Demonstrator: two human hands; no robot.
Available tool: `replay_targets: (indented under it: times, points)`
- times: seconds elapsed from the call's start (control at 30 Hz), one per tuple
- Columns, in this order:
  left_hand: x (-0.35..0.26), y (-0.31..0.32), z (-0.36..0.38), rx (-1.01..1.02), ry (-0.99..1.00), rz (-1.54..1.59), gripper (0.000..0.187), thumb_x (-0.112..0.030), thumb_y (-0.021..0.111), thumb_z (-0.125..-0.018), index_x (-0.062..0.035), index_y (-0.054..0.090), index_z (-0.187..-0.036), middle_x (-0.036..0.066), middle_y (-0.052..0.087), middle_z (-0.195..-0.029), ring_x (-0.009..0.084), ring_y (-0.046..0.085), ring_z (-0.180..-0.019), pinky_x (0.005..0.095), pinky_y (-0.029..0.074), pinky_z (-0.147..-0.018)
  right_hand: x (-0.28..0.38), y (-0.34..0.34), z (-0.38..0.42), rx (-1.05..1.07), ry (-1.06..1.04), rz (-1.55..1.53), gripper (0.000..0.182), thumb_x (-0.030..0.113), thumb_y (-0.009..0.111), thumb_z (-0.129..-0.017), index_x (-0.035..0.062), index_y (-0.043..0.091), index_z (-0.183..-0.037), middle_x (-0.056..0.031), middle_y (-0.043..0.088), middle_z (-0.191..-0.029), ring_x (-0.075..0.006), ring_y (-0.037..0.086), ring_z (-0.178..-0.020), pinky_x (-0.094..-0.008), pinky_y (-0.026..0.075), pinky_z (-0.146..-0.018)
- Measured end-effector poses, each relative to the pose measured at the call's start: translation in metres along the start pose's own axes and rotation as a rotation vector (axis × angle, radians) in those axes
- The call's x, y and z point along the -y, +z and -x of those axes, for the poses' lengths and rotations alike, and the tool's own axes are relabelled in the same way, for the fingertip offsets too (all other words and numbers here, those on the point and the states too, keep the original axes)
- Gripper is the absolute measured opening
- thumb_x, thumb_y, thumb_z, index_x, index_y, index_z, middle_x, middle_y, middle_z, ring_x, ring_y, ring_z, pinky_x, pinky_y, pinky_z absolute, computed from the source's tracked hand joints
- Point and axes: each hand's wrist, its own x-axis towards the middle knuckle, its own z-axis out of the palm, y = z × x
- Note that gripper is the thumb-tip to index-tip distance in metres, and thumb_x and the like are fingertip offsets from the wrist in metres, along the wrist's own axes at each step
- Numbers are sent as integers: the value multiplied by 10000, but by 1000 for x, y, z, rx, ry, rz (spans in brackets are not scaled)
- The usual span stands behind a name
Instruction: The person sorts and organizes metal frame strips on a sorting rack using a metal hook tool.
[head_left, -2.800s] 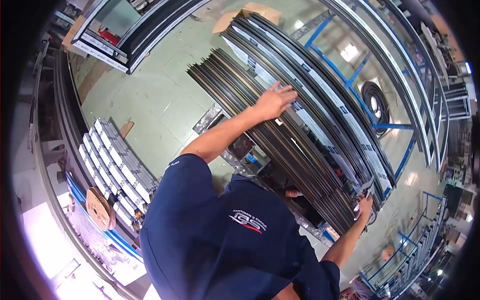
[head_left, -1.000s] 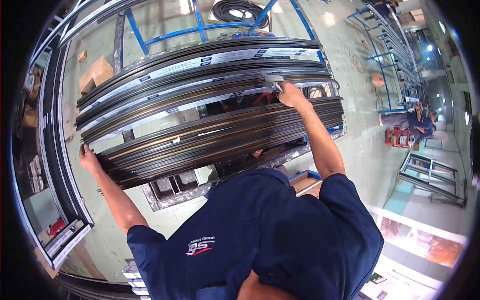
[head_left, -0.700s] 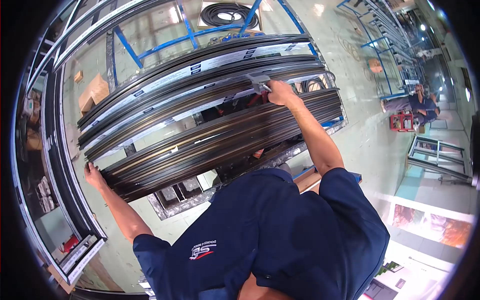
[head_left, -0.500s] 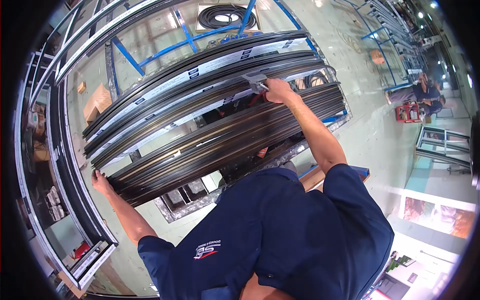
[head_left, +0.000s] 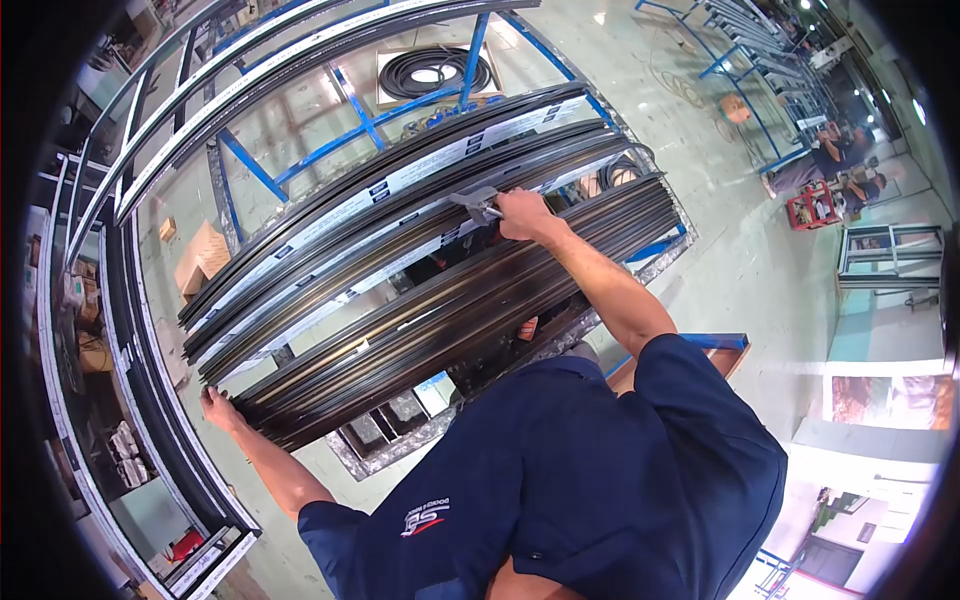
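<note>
Long dark strips (head_left: 480,270) lie bundled side by side across a low bench (head_left: 370,463), curved by the lens. At their left end is my left hand (head_left: 222,410), its fingers at the strip ends; whether it grips one is too small to tell. My right hand (head_left: 525,215) is closed around the handle of a grey tool (head_left: 474,200), held over the middle of the strips. Further strips with white, blue-labelled faces (head_left: 400,182) lie beyond the tool.
Blue metal frames (head_left: 330,150) and a coil of black hose (head_left: 435,75) stand beyond the bench. Long frames (head_left: 140,330) line the left side. A cardboard box (head_left: 200,260) is on the floor. At the right, people (head_left: 840,155) are beside a red crate (head_left: 815,207).
The view has shifted a little. My right hand and the grey tool have moved left along the strips. My left hand stays at the strips' left end.
</note>
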Motion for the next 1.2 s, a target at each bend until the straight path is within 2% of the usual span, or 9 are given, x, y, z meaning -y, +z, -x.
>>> replay_targets:
  times: [0.23,0.4,0.43,0.5,0.57,0.6,0.73,0.93,1.2]
  points:
    - [-9,-1,6,10,87,-239,398,-227,564,-988,26,601,-1292,170,716,-1067,269,655,-828,374,526,-755,5,-1,3,14,-6,-1,274,107,611,-706,-7,690,-943,-247,704,-927,-433,667,-950,-509,544,-856]
    - [-61,29,46,-458,165,-925,466,-389,606,-924,-201,619,-1350,65,601,-1351,328,616,-1118,574,471,-864,4,3,3,37,16,7,292,123,608,-717,-20,687,-960,-244,700,-973,-426,649,-989,-496,542,-868]
    - [-78,41,59,-488,317,-890,447,-332,630,-920,-128,628,-1317,117,625,-1300,353,616,-1098,545,472,-884,1,6,3,21,19,-4,291,119,615,-706,-17,699,-949,-242,706,-968,-426,655,-979,-485,544,-872]
    - [-103,76,77,-369,795,-635,381,-242,644,-923,-50,645,-1253,163,665,-1191,373,623,-1052,512,482,-885,-3,14,0,-7,11,-22,288,112,630,-683,-9,723,-927,-240,718,-960,-425,665,-959,-463,546,-881]
    - [-178,129,164,-52,868,-296,291,-136,629,-928,12,659,-1177,193,691,-1105,382,635,-1004,475,498,-875,-9,20,-3,-21,9,-53,259,104,628,-670,-3,733,-882,-242,720,-946,-428,676,-955,-470,554,-856]
    - [-197,153,202,321,562,-184,257,-91,610,-930,7,667,-1161,194,698,-1096,377,642,-1000,456,499,-903,-11,20,-3,-30,5,-79,254,103,627,-668,-2,734,-873,-244,719,-943,-426,680,-951,-471,555,-848]
    - [-244,224,322,727,1087,-238,331,-104,646,-903,-5,658,-1218,197,670,-1191,390,610,-1073,444,490,-949,-18,1,4,34,14,-162,231,111,630,-675,-4,737,-845,-251,716,-931,-411,694,-929,-468,558,-820]
    - [-218,240,361,654,811,-404,392,-143,647,-934,-12,610,-1302,241,643,-1238,411,596,-1168,444,484,-984,-39,-5,13,30,-139,-252,262,139,635,-714,-34,748,-875,-255,715,-953,-420,679,-971,-476,536,-861]
    - [-216,265,389,405,905,-705,546,-248,634,-939,46,513,-1383,246,530,-1401,417,472,-1311,483,358,-1116,-55,-6,0,155,-414,-262,285,152,644,-736,-14,754,-940,-235,722,-1012,-357,684,-1069,-512,458,-1015]
